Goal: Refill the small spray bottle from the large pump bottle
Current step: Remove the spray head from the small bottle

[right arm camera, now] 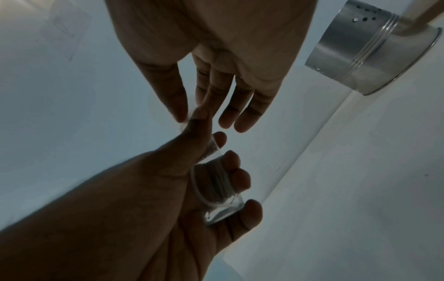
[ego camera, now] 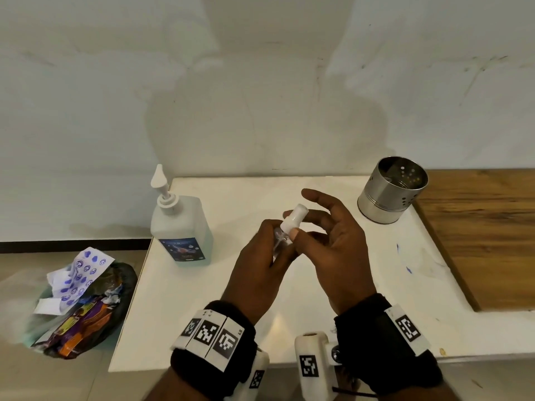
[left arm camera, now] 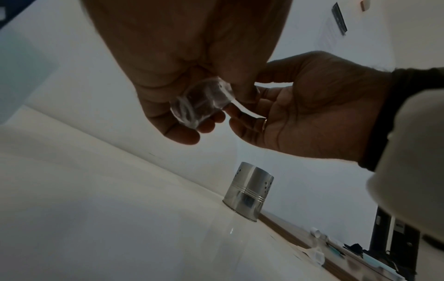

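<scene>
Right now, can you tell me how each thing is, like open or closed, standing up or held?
small spray bottle: clear, white top still on, held above the table.
left hand: grips the bottle's body.
right hand: thumb and a finger pinch the white top, other fingers spread.
large pump bottle: standing upright, pump on, untouched.
steel holder: upright, open-topped.
trash bag: on the floor, open, stuffed.
</scene>
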